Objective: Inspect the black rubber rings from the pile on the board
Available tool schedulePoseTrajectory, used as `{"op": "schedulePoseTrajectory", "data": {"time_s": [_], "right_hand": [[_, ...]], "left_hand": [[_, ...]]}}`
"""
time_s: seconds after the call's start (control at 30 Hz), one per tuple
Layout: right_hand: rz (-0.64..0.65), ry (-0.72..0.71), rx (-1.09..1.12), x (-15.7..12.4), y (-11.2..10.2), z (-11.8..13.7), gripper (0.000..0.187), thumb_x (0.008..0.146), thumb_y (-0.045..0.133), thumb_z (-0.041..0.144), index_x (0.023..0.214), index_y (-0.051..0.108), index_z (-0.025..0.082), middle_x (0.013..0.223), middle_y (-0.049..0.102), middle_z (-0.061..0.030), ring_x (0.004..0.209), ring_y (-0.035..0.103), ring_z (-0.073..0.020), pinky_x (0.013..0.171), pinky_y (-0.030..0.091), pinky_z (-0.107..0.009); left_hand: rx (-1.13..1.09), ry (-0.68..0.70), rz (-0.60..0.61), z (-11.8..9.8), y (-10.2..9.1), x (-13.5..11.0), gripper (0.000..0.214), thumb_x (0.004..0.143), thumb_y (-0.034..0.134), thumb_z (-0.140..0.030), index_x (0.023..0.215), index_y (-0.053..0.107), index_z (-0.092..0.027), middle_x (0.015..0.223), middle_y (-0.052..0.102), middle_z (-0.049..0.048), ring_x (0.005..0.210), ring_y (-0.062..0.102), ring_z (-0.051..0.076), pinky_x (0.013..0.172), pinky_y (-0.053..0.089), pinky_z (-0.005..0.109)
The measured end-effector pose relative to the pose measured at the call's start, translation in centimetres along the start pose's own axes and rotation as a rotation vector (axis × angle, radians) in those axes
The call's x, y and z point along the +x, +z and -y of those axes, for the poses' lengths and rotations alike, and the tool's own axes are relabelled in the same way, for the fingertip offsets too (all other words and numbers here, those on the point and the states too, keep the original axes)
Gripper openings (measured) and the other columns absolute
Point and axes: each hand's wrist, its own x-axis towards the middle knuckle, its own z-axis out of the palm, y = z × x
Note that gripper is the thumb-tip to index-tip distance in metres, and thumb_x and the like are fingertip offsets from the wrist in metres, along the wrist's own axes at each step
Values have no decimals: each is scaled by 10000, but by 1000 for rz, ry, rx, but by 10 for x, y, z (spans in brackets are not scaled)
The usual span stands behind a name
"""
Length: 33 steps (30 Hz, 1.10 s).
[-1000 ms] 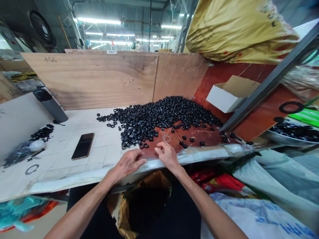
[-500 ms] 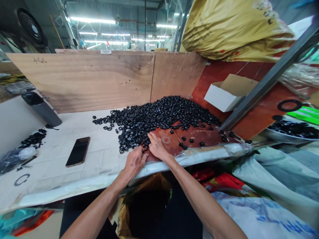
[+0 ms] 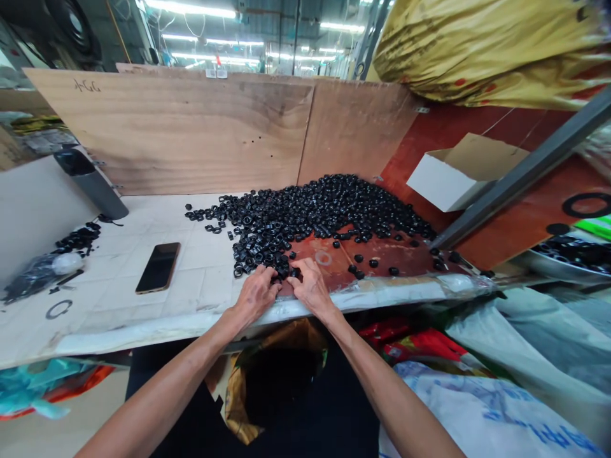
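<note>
A large heap of small black ring-shaped parts, some faceted like nuts, spreads over the table. At its near end my left hand lies with fingers curled and pressed together, black parts showing at the fingertips. Close by on the right, my right hand bends its fingers and thumb around a few black parts. The two hands almost meet near the front edge. Below them, an open yellowish sack hangs at my lap; its inside is dark.
A phone lies left of the heap, with a dark bottle beyond. Wooden boards wall the back. A white box hangs at right behind a slanted metal bar. Loose black parts dot the reddish surface.
My right hand has drawn back toward the front edge, its fingers now bent around a few black parts. My left hand stays by the heap. The view has shifted slightly.
</note>
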Motion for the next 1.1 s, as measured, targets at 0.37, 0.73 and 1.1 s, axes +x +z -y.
{"op": "schedulePoseTrajectory", "data": {"time_s": [0.37,0.73,1.1], "right_hand": [[-24,-23,-49,-7,1,13,119,817,603,136,910,616,209,982,557,-75,839,600,-221,774,517,-328],[78,-1,196,-6,-5,10,204,804,676,176,1006,660,198,844,638,-8,635,573,-141,635,477,-267],[152,-22,497,-4,-16,13,248,865,666,209,1098,751,206,1072,689,-72,815,653,-166,648,525,-268]], "left_hand": [[-124,24,-37,0,-6,0,167,805,713,-172,963,670,-204,890,684,29,786,654,197,749,521,318],[-405,-169,-98,1,-7,-2,149,773,733,-174,909,674,-194,826,710,-9,654,647,140,619,518,266],[-574,-179,-36,0,-9,-2,191,767,755,-200,952,709,-190,837,718,-3,662,632,131,620,508,248]]}}
